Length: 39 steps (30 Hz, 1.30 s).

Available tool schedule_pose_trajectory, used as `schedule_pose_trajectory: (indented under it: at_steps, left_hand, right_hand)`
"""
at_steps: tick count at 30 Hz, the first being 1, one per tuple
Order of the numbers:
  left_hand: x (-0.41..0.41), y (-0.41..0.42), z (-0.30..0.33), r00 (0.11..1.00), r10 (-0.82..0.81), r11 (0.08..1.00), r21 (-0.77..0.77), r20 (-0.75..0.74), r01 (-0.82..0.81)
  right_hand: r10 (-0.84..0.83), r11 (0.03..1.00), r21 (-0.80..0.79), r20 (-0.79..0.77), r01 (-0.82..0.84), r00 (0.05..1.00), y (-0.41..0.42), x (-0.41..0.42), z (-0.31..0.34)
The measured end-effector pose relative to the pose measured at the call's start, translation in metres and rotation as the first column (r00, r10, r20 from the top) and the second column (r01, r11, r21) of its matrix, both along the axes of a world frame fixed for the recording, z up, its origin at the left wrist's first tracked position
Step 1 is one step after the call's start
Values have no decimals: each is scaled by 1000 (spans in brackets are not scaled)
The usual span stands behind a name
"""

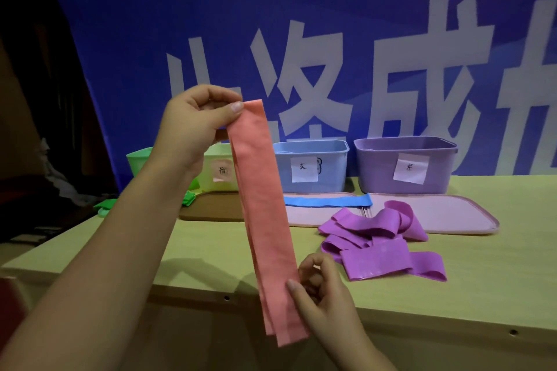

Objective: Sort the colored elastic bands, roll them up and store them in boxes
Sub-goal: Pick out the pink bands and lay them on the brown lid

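Observation:
A long salmon-pink elastic band (262,205), folded double, hangs in the air over the table's front edge. My left hand (196,123) pinches its top end between thumb and fingers. Lower down, my right hand (319,289) pinches the band's right edge near the bottom. Purple bands (379,238) lie in a loose heap on the table to the right. A blue band (325,201) lies flat in front of the blue box (313,166). Green bands (111,205) lie at the far left, partly behind my left arm.
Labelled boxes stand in a row at the back: green (138,159), pale yellow (220,169), blue, purple (404,164). A brown mat (211,208) and a pink mat (446,214) lie before them. The light wood table (482,280) has a front edge close to me. A blue banner hangs behind.

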State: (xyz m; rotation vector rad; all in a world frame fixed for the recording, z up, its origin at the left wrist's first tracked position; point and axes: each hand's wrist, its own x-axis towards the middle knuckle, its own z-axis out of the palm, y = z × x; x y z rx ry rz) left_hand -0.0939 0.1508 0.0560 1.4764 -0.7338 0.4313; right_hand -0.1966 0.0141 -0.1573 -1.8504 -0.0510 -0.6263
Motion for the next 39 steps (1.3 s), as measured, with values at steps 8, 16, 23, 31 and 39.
schedule_pose_trajectory:
  at_steps: [8, 16, 23, 31, 39]
  left_hand:
    - [104, 51, -13, 943, 165, 973, -111, -289, -205]
    - [210, 105, -71, 794, 80, 978, -108, -603, -181]
    - [289, 108, -122, 666, 298, 925, 33, -683, -379]
    - [339, 102, -171, 667, 626, 780, 318, -405, -539]
    - [335, 107, -193, 739, 644, 705, 528, -198, -473]
  right_hand:
    - [174, 942, -229, -297, -247, 939, -27, 35, 58]
    - [99, 994, -12, -363, -110, 926, -58, 129, 110]
    - [-114, 992, -8, -446, 123, 888, -63, 228, 106]
    - [-342, 923, -332, -469, 197, 814, -42, 285, 76]
    - [-436, 818, -554, -422, 155, 795, -40, 289, 57]
